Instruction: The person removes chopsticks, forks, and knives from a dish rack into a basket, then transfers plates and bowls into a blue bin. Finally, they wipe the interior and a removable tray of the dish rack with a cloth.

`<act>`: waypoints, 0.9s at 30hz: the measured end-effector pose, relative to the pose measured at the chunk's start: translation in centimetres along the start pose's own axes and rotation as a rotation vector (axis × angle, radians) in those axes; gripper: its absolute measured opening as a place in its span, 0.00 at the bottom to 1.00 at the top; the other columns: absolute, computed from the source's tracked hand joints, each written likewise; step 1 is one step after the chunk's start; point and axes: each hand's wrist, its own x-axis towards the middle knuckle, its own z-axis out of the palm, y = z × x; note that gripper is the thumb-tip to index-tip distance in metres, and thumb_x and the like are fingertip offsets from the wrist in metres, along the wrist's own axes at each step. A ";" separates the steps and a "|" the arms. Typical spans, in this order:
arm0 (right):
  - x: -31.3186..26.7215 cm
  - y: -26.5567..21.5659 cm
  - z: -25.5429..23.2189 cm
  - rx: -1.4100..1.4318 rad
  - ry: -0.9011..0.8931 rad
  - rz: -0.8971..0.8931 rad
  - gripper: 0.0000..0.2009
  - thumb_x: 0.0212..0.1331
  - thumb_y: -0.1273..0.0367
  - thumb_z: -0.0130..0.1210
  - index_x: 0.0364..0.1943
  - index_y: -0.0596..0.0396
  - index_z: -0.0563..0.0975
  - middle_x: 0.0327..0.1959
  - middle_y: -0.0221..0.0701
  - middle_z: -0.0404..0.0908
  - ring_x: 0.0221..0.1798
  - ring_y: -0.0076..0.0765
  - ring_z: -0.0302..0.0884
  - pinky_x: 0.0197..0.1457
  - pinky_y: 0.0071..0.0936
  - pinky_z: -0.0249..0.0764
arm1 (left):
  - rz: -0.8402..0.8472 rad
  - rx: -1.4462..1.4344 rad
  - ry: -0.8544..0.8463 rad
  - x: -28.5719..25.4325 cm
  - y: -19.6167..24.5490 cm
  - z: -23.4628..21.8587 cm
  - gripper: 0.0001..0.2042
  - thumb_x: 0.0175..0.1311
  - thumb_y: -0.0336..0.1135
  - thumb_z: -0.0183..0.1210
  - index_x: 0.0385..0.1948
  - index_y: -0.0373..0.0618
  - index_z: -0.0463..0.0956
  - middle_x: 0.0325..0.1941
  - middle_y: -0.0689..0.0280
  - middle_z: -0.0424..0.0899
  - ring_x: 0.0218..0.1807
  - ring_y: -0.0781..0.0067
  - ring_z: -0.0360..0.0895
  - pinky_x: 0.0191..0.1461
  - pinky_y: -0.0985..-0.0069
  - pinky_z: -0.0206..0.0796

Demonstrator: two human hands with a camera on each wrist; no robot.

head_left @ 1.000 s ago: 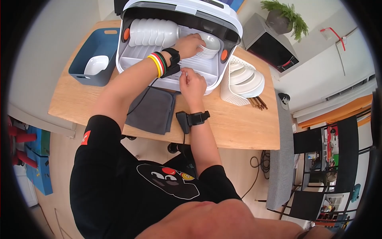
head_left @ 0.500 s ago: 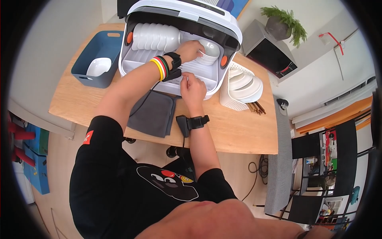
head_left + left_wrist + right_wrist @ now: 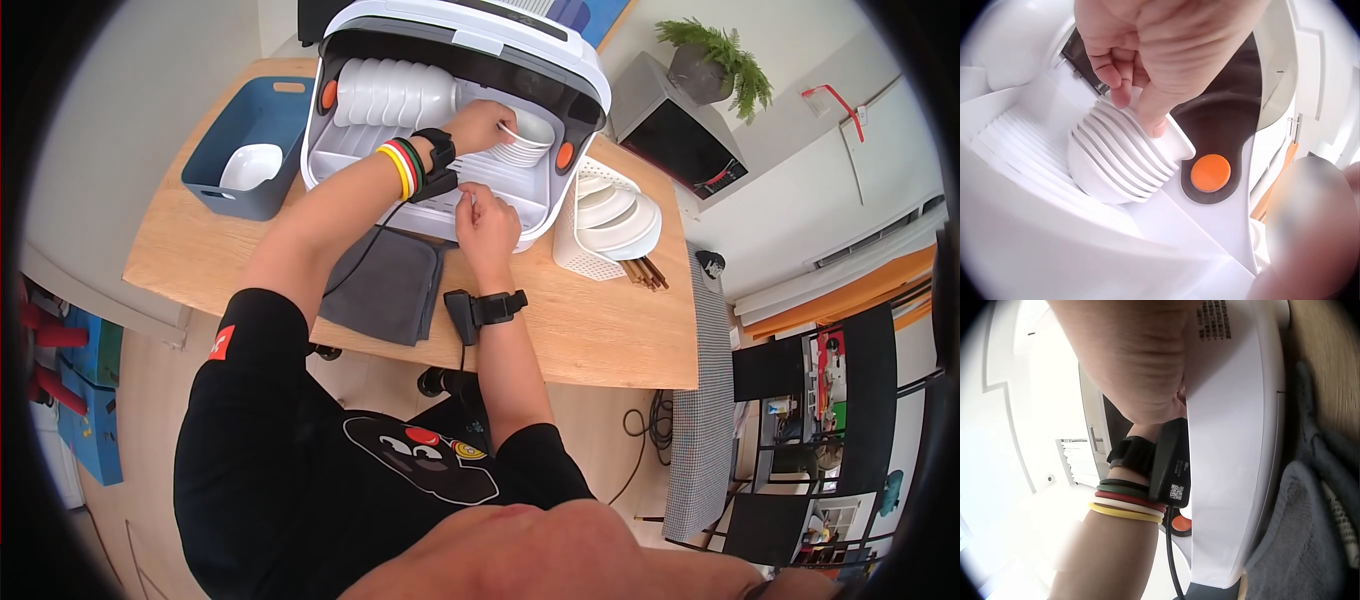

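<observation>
Currently | left hand (image 3: 478, 128): fingers clamped on one dish stack (image 3: 1119, 150), one cabinet's (image 3: 1229, 437) three o'clock | right hand (image 3: 487, 222): six o'clock, finger grip unclear

My right grip (image 3: 1129, 359) is at the edge of the white panel (image 3: 1229, 456); on one side of it my left forearm (image 3: 1110, 550) wears coloured bands (image 3: 1127, 506), on the other lies grey cloth (image 3: 1297, 544).

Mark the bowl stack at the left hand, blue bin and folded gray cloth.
White bowl stack (image 3: 1116, 149), left wrist view: stacked sides.
Blue bin (image 3: 243, 206), head view: near wall.
Folded gray cloth (image 3: 392, 300), head view: top surface.
</observation>
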 end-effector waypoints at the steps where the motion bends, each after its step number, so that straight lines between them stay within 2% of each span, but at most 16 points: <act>1: 0.0 0.0 0.0 0.001 -0.002 0.004 0.05 0.52 0.71 0.53 0.31 0.47 0.80 0.11 0.29 0.70 0.19 0.38 0.70 0.28 0.34 0.61 | -0.006 -0.011 0.026 0.0 0.2 0.0 0.07 0.48 0.31 0.63 0.28 0.42 0.79 0.29 0.56 0.82 0.34 0.57 0.79 0.40 0.69 0.69; 3: 0.1 -0.2 -0.2 0.002 -0.006 0.003 0.05 0.52 0.71 0.53 0.31 0.47 0.80 0.12 0.29 0.70 0.19 0.38 0.70 0.28 0.34 0.61 | -0.012 -0.023 0.051 0.1 0.7 -0.4 0.07 0.49 0.32 0.63 0.29 0.42 0.79 0.28 0.56 0.82 0.33 0.58 0.79 0.40 0.70 0.69; 5: 0.0 -0.1 -0.2 0.003 -0.012 0.005 0.05 0.52 0.71 0.53 0.31 0.47 0.80 0.12 0.30 0.71 0.19 0.38 0.70 0.28 0.34 0.61 | -0.083 -0.144 0.094 0.2 1.3 -0.8 0.08 0.55 0.33 0.62 0.32 0.40 0.79 0.27 0.62 0.81 0.29 0.74 0.74 0.36 0.77 0.67; 12: 0.0 -0.2 -0.1 0.008 -0.006 0.024 0.05 0.52 0.70 0.53 0.31 0.47 0.80 0.12 0.30 0.71 0.20 0.38 0.70 0.29 0.34 0.62 | -0.192 -0.466 0.029 -2.4 3.3 -5.3 0.12 0.61 0.39 0.58 0.37 0.40 0.77 0.29 0.72 0.78 0.32 0.84 0.70 0.38 0.83 0.63; 14: 0.0 -0.3 -0.2 0.019 -0.019 0.025 0.05 0.52 0.70 0.54 0.31 0.47 0.80 0.12 0.30 0.71 0.20 0.38 0.70 0.29 0.35 0.62 | -0.331 -0.733 -0.059 -4.6 4.4 -7.4 0.11 0.61 0.41 0.58 0.36 0.42 0.77 0.29 0.75 0.76 0.30 0.86 0.67 0.37 0.85 0.62; 17: -0.1 -0.1 0.0 0.016 -0.012 0.026 0.04 0.52 0.70 0.54 0.30 0.47 0.80 0.12 0.29 0.71 0.20 0.38 0.71 0.29 0.35 0.63 | -0.420 -0.811 -0.117 -8.6 4.8 -10.0 0.11 0.63 0.42 0.57 0.37 0.44 0.76 0.29 0.77 0.75 0.30 0.87 0.64 0.37 0.87 0.60; 22: -0.2 0.5 0.4 0.030 -0.002 -0.001 0.05 0.52 0.70 0.54 0.31 0.47 0.80 0.12 0.30 0.71 0.19 0.38 0.70 0.27 0.35 0.63 | -0.440 -0.671 -0.090 -16.3 6.9 -16.0 0.10 0.64 0.39 0.56 0.37 0.42 0.76 0.31 0.74 0.77 0.32 0.86 0.68 0.41 0.86 0.61; 24: -0.3 0.6 0.5 0.019 -0.009 0.002 0.05 0.52 0.70 0.54 0.32 0.46 0.80 0.12 0.29 0.70 0.19 0.38 0.70 0.27 0.35 0.63 | -0.405 -0.540 0.024 -19.3 7.2 -18.6 0.09 0.63 0.36 0.57 0.37 0.40 0.76 0.33 0.73 0.78 0.36 0.85 0.71 0.43 0.85 0.63; 25: -0.3 0.6 0.5 0.001 -0.018 0.013 0.05 0.52 0.70 0.54 0.32 0.46 0.80 0.12 0.29 0.70 0.18 0.38 0.69 0.26 0.35 0.63 | -0.426 -0.489 0.061 -20.5 7.1 -20.1 0.06 0.63 0.31 0.56 0.36 0.40 0.75 0.34 0.72 0.79 0.39 0.85 0.73 0.46 0.84 0.65; 27: -0.3 0.7 0.6 -0.024 -0.032 0.036 0.06 0.52 0.69 0.54 0.32 0.46 0.81 0.12 0.29 0.69 0.18 0.38 0.68 0.26 0.35 0.64 | -0.436 -0.405 0.144 -22.9 6.4 -22.6 0.05 0.63 0.30 0.55 0.37 0.41 0.75 0.33 0.73 0.79 0.38 0.86 0.73 0.43 0.84 0.65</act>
